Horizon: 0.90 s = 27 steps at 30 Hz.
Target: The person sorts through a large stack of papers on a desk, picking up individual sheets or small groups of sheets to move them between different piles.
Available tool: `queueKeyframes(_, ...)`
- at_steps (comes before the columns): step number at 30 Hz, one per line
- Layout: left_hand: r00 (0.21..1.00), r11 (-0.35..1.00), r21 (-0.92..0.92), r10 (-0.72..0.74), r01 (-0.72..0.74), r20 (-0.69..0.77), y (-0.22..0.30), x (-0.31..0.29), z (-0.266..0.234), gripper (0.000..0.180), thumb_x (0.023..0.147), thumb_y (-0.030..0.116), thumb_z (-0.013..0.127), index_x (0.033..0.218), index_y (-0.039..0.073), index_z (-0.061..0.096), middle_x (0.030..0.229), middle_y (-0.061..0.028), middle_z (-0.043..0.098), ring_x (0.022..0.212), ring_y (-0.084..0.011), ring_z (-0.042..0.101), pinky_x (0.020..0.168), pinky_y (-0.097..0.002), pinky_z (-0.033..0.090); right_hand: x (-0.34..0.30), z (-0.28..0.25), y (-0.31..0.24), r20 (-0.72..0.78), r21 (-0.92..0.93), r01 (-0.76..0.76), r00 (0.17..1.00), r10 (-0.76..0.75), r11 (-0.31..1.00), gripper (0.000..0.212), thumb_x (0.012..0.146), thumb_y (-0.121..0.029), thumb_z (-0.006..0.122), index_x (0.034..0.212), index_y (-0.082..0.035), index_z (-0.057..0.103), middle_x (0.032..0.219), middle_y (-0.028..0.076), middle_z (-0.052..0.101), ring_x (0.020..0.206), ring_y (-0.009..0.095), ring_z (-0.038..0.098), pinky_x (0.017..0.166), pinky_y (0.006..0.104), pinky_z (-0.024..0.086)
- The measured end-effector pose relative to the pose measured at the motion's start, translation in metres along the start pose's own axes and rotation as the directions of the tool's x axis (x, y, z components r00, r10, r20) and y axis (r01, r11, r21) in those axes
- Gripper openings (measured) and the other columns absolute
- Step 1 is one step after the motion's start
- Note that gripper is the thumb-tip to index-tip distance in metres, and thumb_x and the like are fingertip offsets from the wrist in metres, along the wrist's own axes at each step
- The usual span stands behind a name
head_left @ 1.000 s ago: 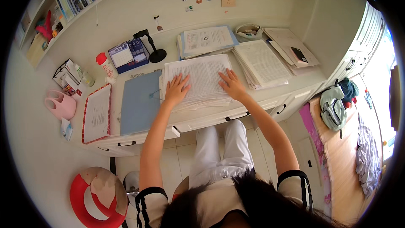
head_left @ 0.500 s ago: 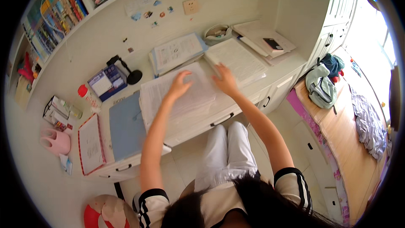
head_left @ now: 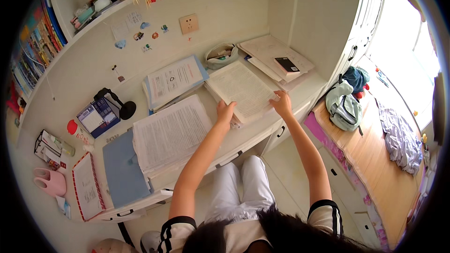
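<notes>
A thick stack of printed papers (head_left: 241,91) lies on the white desk in front of me, toward the right. My left hand (head_left: 227,113) is closed at its near left corner, thumb on top of the sheets. At its right edge my right hand (head_left: 282,105) grips the side with bent fingers. The two hands hold the stack between them, and it rests on the desk. Left of it is another pile of printed papers (head_left: 171,131), partly over a blue folder (head_left: 124,171). Behind them sits a third paper pile (head_left: 176,79) with a blue backing.
A grey pouch (head_left: 221,56) stands behind the stack. More papers with a dark phone-like object (head_left: 287,64) lie at the back right. To the left are a black lamp (head_left: 126,109), a desk calendar (head_left: 99,115) and a red-edged board (head_left: 88,187). A backpack (head_left: 344,105) sits beyond the desk.
Both hands have moved from above the left pile and the gap beside it to the right-hand stack, and closed on its edges. The camera view has shifted too.
</notes>
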State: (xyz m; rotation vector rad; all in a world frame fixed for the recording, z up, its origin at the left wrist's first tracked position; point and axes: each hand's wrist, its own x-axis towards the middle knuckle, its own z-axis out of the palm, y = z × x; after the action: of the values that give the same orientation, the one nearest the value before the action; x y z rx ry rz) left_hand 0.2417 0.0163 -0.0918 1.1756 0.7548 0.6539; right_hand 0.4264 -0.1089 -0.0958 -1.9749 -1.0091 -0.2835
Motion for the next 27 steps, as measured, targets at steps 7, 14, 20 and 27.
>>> queueKeyframes(7, 0.976, 0.982, 0.106, 0.173, -0.159, -0.130, -0.009, -0.007, -0.003, 0.044, 0.070, 0.010, 0.052, 0.107, -0.002, 0.033, 0.099, -0.0152, 0.046, 0.091, -0.0217, 0.047, 0.078, -0.0295, 0.037, -0.013, 0.000, -0.023, 0.283, 0.451, -0.462, 0.885, 0.369, 0.764, 0.022, 0.067, -0.012, 0.059, 0.077, 0.007, 0.054, 0.061, 0.012, 0.055, 0.049, 0.020, 0.055, 0.045, 0.0271, 0.046)
queueKeyframes(14, 0.995, 0.994, 0.101, 0.038, -0.028, -0.094, -0.013, -0.004, -0.005, 0.038, 0.075, 0.008, 0.042, 0.111, 0.002, 0.031, 0.102, -0.0148, 0.046, 0.088, -0.0216, 0.050, 0.068, -0.0323, 0.044, -0.018, -0.012, 0.000, 0.132, 0.159, -0.218, 0.971, 0.198, 0.963, 0.026, 0.077, -0.017, 0.049, 0.070, 0.007, 0.053, 0.054, 0.006, 0.052, 0.041, 0.015, 0.050, 0.038, 0.0249, 0.040)
queueKeyframes(20, 0.982, 0.996, 0.056, 0.077, -0.068, -0.173, -0.022, 0.002, -0.012, 0.033, 0.077, 0.007, 0.039, 0.109, 0.003, 0.034, 0.099, -0.0144, 0.048, 0.085, -0.0212, 0.052, 0.065, -0.0332, 0.046, 0.012, -0.048, 0.003, -0.048, 0.470, -0.190, 0.970, 0.240, 0.862, 0.024, 0.081, -0.019, 0.046, 0.075, 0.004, 0.052, 0.053, 0.004, 0.051, 0.043, 0.011, 0.047, 0.038, 0.0236, 0.036)
queueKeyframes(27, 0.978, 1.000, -0.007, 0.008, -0.009, -0.206, -0.024, -0.007, -0.008, 0.025, 0.076, 0.006, 0.041, 0.099, -0.003, 0.043, 0.092, -0.0148, 0.052, 0.086, -0.0209, 0.050, 0.074, -0.0286, 0.039, 0.014, -0.031, 0.000, 0.308, 0.839, -0.466, 0.834, 0.458, 0.283, 0.022, 0.078, -0.014, 0.050, 0.090, 0.003, 0.047, 0.061, 0.005, 0.051, 0.043, 0.010, 0.046, 0.037, 0.0207, 0.035)
